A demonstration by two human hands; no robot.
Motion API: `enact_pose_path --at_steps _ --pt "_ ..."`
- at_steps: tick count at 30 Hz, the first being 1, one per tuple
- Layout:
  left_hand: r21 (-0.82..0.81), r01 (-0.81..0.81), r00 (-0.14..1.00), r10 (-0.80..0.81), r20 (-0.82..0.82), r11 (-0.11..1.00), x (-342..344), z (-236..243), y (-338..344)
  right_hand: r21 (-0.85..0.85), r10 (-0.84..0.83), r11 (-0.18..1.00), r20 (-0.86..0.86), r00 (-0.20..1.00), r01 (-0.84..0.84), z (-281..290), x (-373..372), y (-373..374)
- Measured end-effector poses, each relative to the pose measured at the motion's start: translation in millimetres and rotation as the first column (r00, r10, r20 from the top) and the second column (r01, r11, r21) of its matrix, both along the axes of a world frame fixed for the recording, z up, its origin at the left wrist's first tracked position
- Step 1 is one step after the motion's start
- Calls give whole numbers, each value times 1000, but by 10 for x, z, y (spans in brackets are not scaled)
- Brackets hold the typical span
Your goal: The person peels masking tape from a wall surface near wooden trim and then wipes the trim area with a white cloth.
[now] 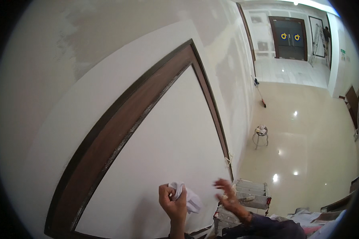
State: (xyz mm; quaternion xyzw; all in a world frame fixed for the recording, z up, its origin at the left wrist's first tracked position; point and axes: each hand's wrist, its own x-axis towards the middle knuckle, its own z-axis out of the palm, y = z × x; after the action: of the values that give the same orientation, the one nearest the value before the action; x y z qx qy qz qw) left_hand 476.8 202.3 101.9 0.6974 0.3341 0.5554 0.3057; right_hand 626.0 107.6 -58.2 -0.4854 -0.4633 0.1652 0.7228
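My left hand is closed round a crumpled white cloth, which hangs out on its right side. This hand is in front of the white panel inside a dark brown wooden frame on the wall. To its right, my right hand is held over a metal stepladder, its fingers spread and slightly blurred, with nothing seen in them. What looks like a scraper lies on the ladder's top, close to that hand.
Patchy filler marks the wall around the frame. A round stool with small items on it stands on the shiny floor. A long-handled tool leans by the wall. Far off are dark double doors, another stepladder and a person.
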Motion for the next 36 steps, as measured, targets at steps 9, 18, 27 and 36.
enact_pose_path --at_steps 9,18,27,36 --pt "170 370 890 -296 -347 913 -128 682 -94 172 80 985 -422 903 -7 1249 -60 1069" --pt "325 -177 908 281 -309 929 -2220 499 -650 411 -535 735 -137 834 539 2854 2973 2752" --pt "177 -449 874 472 -115 876 -2631 119 -1193 378 -570 795 197 798 474 3549 3293 3496" --pt "-81 -677 735 668 -118 731 -2882 -448 -1569 551 -540 773 308 783 315 3330 1430 3073"
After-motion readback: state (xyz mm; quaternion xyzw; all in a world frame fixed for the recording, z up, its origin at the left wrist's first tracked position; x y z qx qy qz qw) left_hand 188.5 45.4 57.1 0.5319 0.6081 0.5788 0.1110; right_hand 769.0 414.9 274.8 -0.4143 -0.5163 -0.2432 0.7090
